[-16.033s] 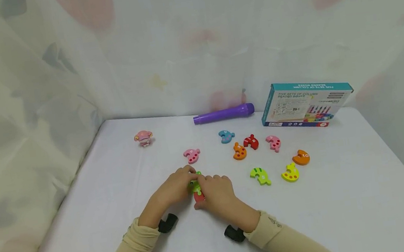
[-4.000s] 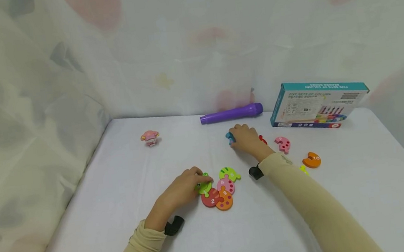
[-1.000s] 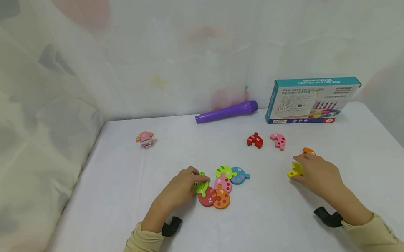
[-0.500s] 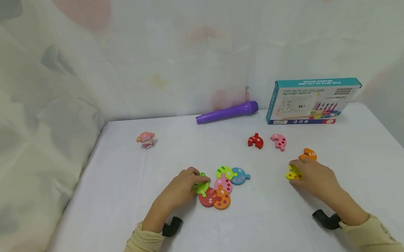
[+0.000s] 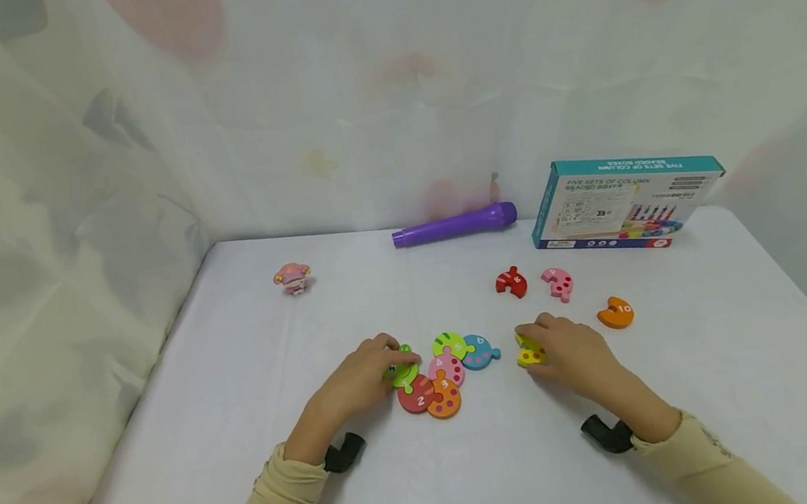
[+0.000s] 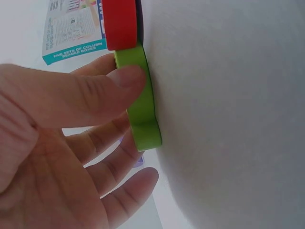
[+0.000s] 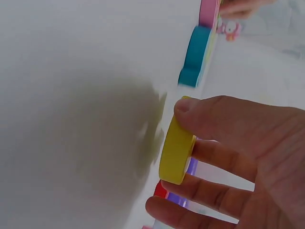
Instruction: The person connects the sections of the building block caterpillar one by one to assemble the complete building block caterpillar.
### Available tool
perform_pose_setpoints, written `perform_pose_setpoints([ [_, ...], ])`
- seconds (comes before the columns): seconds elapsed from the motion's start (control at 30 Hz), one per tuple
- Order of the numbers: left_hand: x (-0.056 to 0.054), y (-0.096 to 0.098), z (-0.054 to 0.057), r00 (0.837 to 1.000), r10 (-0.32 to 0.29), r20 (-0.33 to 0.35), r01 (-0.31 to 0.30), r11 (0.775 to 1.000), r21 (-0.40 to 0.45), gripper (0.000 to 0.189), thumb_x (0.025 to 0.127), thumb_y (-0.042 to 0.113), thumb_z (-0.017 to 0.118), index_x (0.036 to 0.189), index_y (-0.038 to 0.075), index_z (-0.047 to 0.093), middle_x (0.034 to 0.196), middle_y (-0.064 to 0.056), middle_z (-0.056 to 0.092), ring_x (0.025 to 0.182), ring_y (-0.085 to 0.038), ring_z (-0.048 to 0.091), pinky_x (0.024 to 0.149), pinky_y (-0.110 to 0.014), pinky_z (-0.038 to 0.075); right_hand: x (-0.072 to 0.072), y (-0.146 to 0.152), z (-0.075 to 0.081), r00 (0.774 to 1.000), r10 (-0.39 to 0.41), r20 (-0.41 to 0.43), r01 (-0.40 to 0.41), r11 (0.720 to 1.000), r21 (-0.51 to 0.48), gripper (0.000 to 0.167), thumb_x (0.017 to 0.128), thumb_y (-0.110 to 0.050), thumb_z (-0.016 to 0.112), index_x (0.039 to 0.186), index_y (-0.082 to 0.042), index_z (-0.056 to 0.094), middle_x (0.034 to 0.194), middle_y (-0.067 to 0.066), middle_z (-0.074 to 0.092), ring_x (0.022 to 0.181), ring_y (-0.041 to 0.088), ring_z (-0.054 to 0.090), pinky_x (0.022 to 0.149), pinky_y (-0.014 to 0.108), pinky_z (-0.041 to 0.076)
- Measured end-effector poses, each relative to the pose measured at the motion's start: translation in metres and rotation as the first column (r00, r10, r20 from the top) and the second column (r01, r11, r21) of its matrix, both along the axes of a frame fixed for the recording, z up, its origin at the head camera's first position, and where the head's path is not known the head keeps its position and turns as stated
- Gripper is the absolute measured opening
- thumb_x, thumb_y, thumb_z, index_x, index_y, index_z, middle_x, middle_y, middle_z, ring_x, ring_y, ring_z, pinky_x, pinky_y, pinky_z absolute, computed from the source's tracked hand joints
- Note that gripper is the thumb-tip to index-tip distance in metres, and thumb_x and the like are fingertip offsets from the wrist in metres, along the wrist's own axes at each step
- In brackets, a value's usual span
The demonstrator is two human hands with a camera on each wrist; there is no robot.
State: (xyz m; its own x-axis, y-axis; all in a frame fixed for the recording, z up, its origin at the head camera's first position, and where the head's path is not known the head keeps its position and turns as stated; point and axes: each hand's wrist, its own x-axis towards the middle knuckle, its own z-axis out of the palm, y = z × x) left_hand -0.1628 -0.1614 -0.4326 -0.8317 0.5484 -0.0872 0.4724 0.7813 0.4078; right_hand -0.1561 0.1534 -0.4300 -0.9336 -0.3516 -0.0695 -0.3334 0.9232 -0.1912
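My left hand pinches the green frog-faced puzzle piece between thumb and fingers. It heads a curved row of joined number pieces: red 2, orange 3, pink 4, green 5 and blue 6. To the right of the blue piece, my right hand pinches a yellow spotted puzzle piece by its edges, thumb on one side and fingers on the other. A shadow lies beside the yellow piece in the right wrist view, and a gap separates it from the blue piece.
Loose pieces lie behind and right of my right hand: a red one, a pink one and an orange 10. At the back are a purple toy microphone, a bead-toy box and a pink figurine.
Over these frames the joined row has grown up to the blue 6. In the last second my right hand has carried the yellow piece leftward, away from the orange 10. My left hand stays put.
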Motion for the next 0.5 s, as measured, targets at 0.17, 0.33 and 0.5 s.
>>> perform_pose_setpoints([
  [0.17, -0.001, -0.001, -0.001, 1.0, -0.01, -0.004, 0.01, 1.0, 0.012, 0.048, 0.079, -0.005, 0.064, 0.118, 0.023, 0.065, 0.114, -0.005, 0.052, 0.102, -0.021, 0.05, 0.088, -0.036, 0.045, -0.002, -0.017, 0.002, 0.999, 0.042, -0.014, -0.042, 0.999, 0.0, 0.054, 0.073, -0.032, 0.077, 0.121, -0.014, 0.061, 0.102, 0.006, 0.059, 0.083, 0.019, 0.053, 0.069, 0.034, 0.049],
  [0.33, -0.001, -0.001, -0.002, 1.0, -0.014, -0.006, 0.014, 1.0, 0.013, 0.048, 0.079, -0.006, 0.064, 0.118, 0.022, 0.065, 0.114, -0.005, 0.053, 0.102, -0.02, 0.05, 0.088, -0.035, 0.045, -0.004, -0.026, 0.003, 0.997, 0.069, -0.018, -0.069, 0.998, -0.005, 0.053, 0.072, -0.031, 0.078, 0.12, -0.015, 0.062, 0.1, 0.005, 0.058, 0.082, 0.019, 0.053, 0.066, 0.031, 0.049],
  [0.5, -0.001, -0.001, -0.001, 1.0, -0.01, -0.004, 0.01, 1.0, 0.009, 0.048, 0.079, -0.005, 0.064, 0.118, 0.022, 0.065, 0.114, -0.005, 0.052, 0.102, -0.02, 0.05, 0.089, -0.035, 0.044, -0.006, -0.03, 0.003, 0.996, 0.088, -0.02, -0.088, 0.996, -0.004, 0.052, 0.072, -0.03, 0.078, 0.119, -0.015, 0.063, 0.099, 0.004, 0.058, 0.08, 0.018, 0.053, 0.066, 0.03, 0.048],
])
